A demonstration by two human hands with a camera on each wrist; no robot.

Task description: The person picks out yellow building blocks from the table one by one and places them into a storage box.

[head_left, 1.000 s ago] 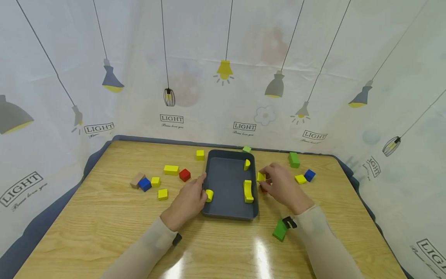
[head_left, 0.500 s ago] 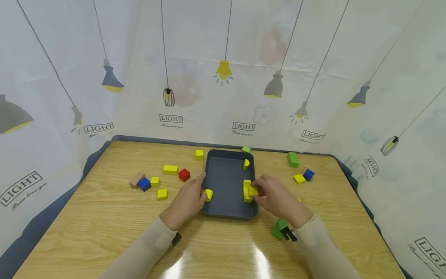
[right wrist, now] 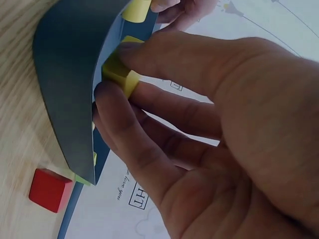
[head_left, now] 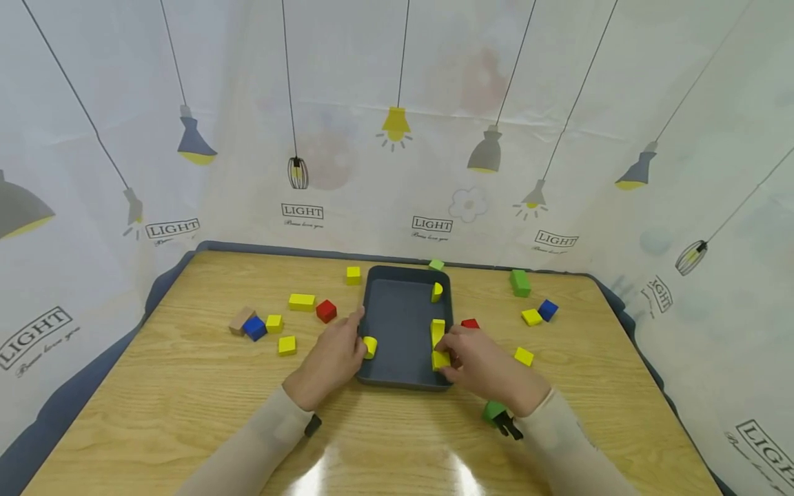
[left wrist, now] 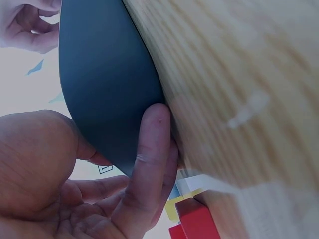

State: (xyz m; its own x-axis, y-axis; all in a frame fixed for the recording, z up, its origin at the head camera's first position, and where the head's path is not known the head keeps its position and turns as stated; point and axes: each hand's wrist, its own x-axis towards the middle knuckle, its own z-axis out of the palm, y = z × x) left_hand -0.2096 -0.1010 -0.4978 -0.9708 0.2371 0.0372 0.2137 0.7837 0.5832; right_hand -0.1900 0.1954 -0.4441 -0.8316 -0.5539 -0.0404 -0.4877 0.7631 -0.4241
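Note:
A dark grey tray (head_left: 402, 310) lies on the wooden table in the head view. My left hand (head_left: 325, 365) grips its left wall; in the left wrist view the fingers (left wrist: 152, 144) press the outside while the thumb is over the rim. My right hand (head_left: 490, 365) pinches a yellow block (head_left: 441, 360) inside the near right corner, between thumb and fingertips in the right wrist view. Just beyond it stands a curved yellow block (head_left: 438, 332), partly covered. A half-round yellow block (head_left: 437, 292) is farther up the right side. Beside my left thumb sits another rounded yellow block (head_left: 370, 347).
Left of the tray lie a red cube (head_left: 326, 311), a blue cube (head_left: 255, 328), a tan block (head_left: 241, 320) and several yellow blocks. On the right are another red block (head_left: 470, 324), a blue cube (head_left: 548, 310), yellow blocks and a green block (head_left: 520, 283). My right sleeve partly hides another green block (head_left: 493, 411).
My right hand has carried the yellow block from outside the tray's right wall over the rim, then toward the near right corner inside. The left hand has kept its hold on the tray.

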